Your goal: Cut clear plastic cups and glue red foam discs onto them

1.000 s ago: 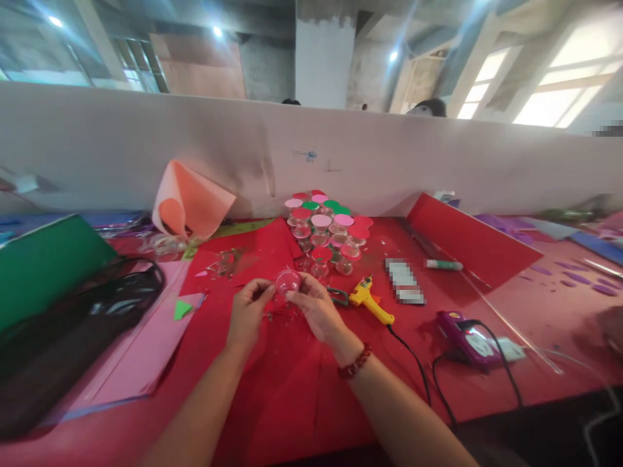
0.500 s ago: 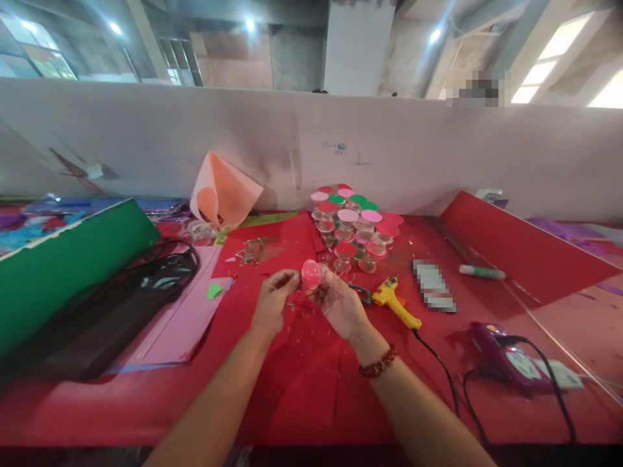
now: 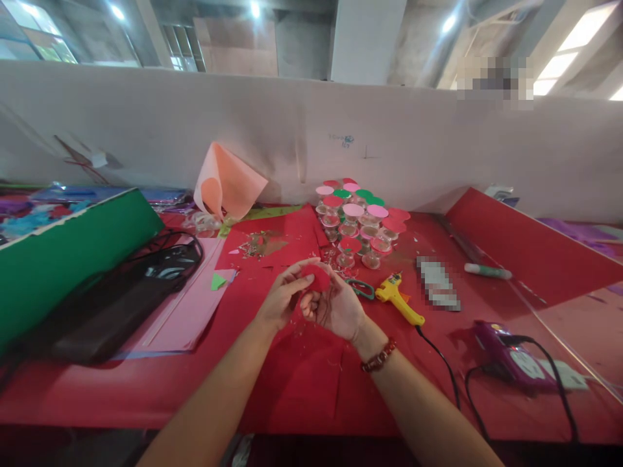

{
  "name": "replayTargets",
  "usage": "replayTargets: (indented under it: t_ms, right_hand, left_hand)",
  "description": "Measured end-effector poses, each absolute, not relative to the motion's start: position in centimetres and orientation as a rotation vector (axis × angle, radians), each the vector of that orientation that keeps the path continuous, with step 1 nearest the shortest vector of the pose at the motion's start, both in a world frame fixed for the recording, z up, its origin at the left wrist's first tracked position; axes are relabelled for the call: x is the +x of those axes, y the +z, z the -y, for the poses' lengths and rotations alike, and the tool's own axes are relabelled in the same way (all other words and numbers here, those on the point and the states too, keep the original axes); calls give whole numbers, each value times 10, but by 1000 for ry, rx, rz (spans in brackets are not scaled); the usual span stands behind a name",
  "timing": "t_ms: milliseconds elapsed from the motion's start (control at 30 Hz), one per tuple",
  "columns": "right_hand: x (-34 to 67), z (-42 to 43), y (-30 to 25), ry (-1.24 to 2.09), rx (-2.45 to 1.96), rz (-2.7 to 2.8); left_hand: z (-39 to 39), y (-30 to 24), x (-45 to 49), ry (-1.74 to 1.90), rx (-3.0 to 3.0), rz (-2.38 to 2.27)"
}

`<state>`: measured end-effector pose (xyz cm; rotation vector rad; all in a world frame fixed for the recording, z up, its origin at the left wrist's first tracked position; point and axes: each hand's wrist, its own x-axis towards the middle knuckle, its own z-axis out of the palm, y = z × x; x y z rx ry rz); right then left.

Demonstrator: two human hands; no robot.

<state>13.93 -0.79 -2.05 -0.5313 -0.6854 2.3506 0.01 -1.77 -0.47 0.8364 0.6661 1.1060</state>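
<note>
A red round disc (image 3: 317, 278) is held up between my two hands above the red-covered table. My left hand (image 3: 283, 295) pinches its left edge, thumb on the face. My right hand (image 3: 341, 308) is closed about its right side, with the lower fingers curled in below. Whatever lies behind the disc is hidden by it and by my fingers. Just beyond my hands stand several clear plastic cups (image 3: 346, 260) topped with red, pink and green discs (image 3: 353, 209). Scissors with dark green handles (image 3: 361, 289) lie close to my right hand.
A yellow glue gun (image 3: 400, 299) with a black cord lies right of my hands. Farther right are a blurred-out flat object (image 3: 438, 283), a marker (image 3: 487, 270) and a purple power strip (image 3: 516, 363). At left are a black bag (image 3: 117, 311), pink sheets (image 3: 180, 324) and a green board (image 3: 73, 266).
The red disc has turned so its flat face shows, and the clear plastic part behind it is out of sight. My left fingers have moved over its edge; my right fingers have curled in more.
</note>
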Motion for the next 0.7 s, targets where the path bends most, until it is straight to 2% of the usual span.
replayTargets:
  t_ms: [133, 267, 367, 700]
  right_hand:
    - [136, 9, -26, 2193, -727, 852]
    - [135, 11, -25, 1655, -868, 987]
    - [136, 11, -21, 1398, -884, 1066]
    - [139, 5, -25, 1243, -951, 1108]
  left_hand:
    - [13, -7, 0, 1169, 760, -735]
    - [6, -10, 1, 1354, 743, -812]
    - [6, -11, 3, 1365, 749, -870]
    - [7, -12, 3, 1247, 786, -847]
